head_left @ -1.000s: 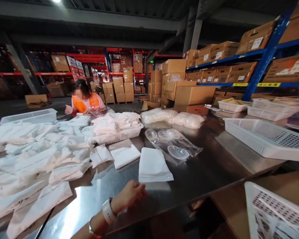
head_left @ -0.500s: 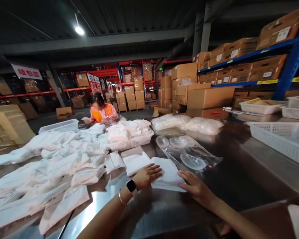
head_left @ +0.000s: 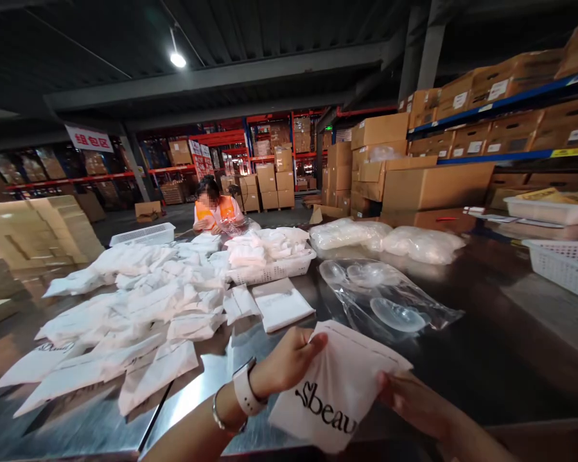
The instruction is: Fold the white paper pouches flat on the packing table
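Note:
A white bag (head_left: 340, 378) with black lettering that reads in part "beau" is held up off the metal table (head_left: 207, 391) between both hands. My left hand (head_left: 289, 359), with a watch and a bracelet on its wrist, pinches the bag's upper left edge under the thumb. At the right edge, my right hand (head_left: 404, 391) is closed on the same bag, its fingertips partly hidden by it. Beyond the bag lies a clear plastic bag (head_left: 433, 301) holding several clear cup-shaped pieces (head_left: 399, 314). Two flat white packets (head_left: 282, 305) rest just past my left hand.
A heap of white bags (head_left: 139, 308) covers the left side. Behind it stands a filled white basket (head_left: 270, 273); a co-worker (head_left: 216, 208) in an orange vest is across the table. Bulky clear bags (head_left: 421, 244) lie at the back, another basket (head_left: 566, 266) at right.
The white bag lay flat under my open left hand. Now it is lifted and tilted, showing its lettering, with both hands gripping its edges. My view has swung slightly left.

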A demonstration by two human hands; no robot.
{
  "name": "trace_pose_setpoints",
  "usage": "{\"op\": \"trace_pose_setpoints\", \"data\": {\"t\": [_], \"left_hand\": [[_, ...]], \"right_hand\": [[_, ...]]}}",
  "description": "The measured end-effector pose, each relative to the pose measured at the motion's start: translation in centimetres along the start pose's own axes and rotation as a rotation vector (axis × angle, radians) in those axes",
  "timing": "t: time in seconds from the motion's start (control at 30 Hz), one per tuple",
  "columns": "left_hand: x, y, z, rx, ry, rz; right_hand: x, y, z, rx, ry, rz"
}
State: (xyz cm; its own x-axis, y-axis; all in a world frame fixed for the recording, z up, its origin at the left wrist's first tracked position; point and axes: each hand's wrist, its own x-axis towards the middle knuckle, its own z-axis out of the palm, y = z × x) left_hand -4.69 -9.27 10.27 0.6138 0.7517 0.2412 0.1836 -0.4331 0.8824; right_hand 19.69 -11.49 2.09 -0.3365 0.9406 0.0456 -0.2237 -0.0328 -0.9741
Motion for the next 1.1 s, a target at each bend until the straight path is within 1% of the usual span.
{"op": "trace_pose_setpoints", "data": {"t": [0.1,0.13,0.17,0.2,0.27,0.33,0.37,0.43,0.5,0.57,0.67,0.77,0.87,0.97,1.1], "left_hand": [[0.5,-0.8,-0.6,0.002,0.008,0.044],[0.9,-1.2,-0.8,-0.031,0.009,0.053],[1.3,-1.7,-1.0,-0.073,0.009,0.063],[1.6,-2.3,-1.1,-0.117,0.009,0.074],[1.7,-3.9,-0.9,-0.192,0.027,0.073],[1.1,-5.9,-0.1,-0.242,0.02,0.036],[0.6,-7.0,0.6,-0.26,0.009,0.008],[-0.6,-9.0,2.0,-0.257,0.01,-0.052],[-1.8,-10.5,3.5,-0.219,0.065,-0.116],[-2.6,-11.4,4.7,-0.177,0.155,-0.152],[-3.3,-11.9,6.0,-0.13,0.278,-0.155],[-3.4,-11.7,6.8,-0.036,0.404,-0.183],[-3.3,-11.4,7.3,0.088,0.495,-0.201],[-2.8,-11.1,7.3,0.216,0.499,-0.238],[-2.0,-10.8,6.7,0.365,0.437,-0.33]], "right_hand": [[1.2,0.1,0.1,-0.088,0.282,-0.13],[1.7,-0.1,0.1,-0.128,0.351,-0.191],[2.2,-0.5,0.1,-0.179,0.385,-0.253],[2.4,-0.8,0.0,-0.242,0.394,-0.31],[2.3,-1.2,-0.4,-0.418,0.362,-0.374],[1.3,-0.5,-0.8,-0.608,0.311,-0.354],[0.6,0.3,-1.0,-0.675,0.292,-0.323],[-0.9,2.4,-1.4,-0.718,0.284,-0.256],[-2.1,4.6,-1.6,-0.715,0.31,-0.209],[-2.8,6.2,-1.5,-0.754,0.348,-0.187],[-2.7,7.0,-0.9,-0.865,0.432,-0.198],[-1.9,6.6,-0.1,-0.923,0.55,-0.22],[-1.1,5.9,0.0,-0.9,0.585,-0.206],[-0.2,5.2,-0.4,-0.851,0.557,-0.158],[1.0,4.7,-1.1,-0.802,0.482,-0.058]]}}
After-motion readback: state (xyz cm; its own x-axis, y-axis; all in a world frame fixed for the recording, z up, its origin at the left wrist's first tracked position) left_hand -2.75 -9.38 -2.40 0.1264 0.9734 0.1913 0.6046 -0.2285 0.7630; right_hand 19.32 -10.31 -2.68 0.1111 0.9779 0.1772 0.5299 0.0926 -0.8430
